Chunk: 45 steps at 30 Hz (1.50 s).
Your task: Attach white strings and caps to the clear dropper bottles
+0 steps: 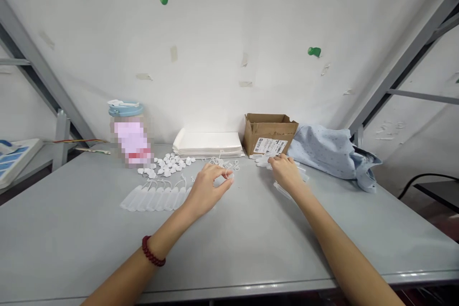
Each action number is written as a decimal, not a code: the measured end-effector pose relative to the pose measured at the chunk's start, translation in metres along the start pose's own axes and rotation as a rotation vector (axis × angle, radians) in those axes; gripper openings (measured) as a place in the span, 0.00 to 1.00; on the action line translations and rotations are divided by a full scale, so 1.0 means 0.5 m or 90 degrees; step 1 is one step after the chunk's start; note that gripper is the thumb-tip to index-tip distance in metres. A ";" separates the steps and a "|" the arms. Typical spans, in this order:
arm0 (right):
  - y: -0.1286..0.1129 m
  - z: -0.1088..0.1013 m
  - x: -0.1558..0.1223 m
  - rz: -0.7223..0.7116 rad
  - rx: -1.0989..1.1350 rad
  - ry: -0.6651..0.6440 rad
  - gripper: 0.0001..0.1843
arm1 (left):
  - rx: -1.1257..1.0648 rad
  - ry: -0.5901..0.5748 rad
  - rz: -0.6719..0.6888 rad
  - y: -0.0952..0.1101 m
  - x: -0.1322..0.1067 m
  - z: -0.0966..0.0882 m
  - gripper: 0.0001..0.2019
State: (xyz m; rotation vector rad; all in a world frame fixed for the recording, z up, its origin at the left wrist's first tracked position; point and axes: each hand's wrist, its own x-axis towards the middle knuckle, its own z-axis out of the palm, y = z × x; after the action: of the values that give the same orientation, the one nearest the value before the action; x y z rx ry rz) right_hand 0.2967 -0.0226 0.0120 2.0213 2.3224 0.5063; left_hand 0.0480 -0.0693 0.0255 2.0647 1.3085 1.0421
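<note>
My left hand (207, 189) hovers just above the grey table (89, 229), fingers curled in a pinch at a small clear plastic loop (229, 178) beside a tangle of loops (222, 162). A row of clear plastic tubes (154, 197) lies just left of that hand. My right hand (286, 170) reaches into a pile of clear tubes (263, 158) in front of a cardboard box (268, 134), fingers closed over them. A red bead bracelet sits on my left wrist.
A heap of small white caps (168, 164) lies by a jar with a blue lid (128, 134). A stack of white sheets (208, 143) rests against the wall. Blue cloth (330, 150) lies right of the box. A scale (14, 155) stands far left.
</note>
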 end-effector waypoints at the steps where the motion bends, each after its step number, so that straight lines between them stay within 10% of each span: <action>1: -0.001 0.001 0.000 -0.001 -0.007 0.002 0.16 | -0.003 0.002 0.001 0.000 0.000 0.000 0.07; 13: -0.004 0.002 -0.004 -0.016 -0.051 0.016 0.18 | -0.022 0.011 -0.012 0.002 0.000 -0.004 0.08; 21: -0.058 -0.008 -0.021 -0.099 0.398 0.188 0.15 | -0.033 0.022 -0.051 0.002 0.003 -0.006 0.09; 28: -0.151 -0.044 -0.068 -0.227 0.517 0.369 0.16 | -0.074 0.046 -0.074 -0.011 0.009 -0.006 0.11; 45: -0.166 -0.035 -0.073 -0.254 0.602 0.387 0.19 | -0.116 0.042 -0.018 -0.007 0.009 -0.001 0.10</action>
State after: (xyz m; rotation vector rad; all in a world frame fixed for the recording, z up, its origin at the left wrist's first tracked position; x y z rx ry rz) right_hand 0.2186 -0.0710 0.0002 1.6398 3.7600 -0.0613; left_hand 0.0470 -0.0640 0.0248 1.8875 1.2213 1.1795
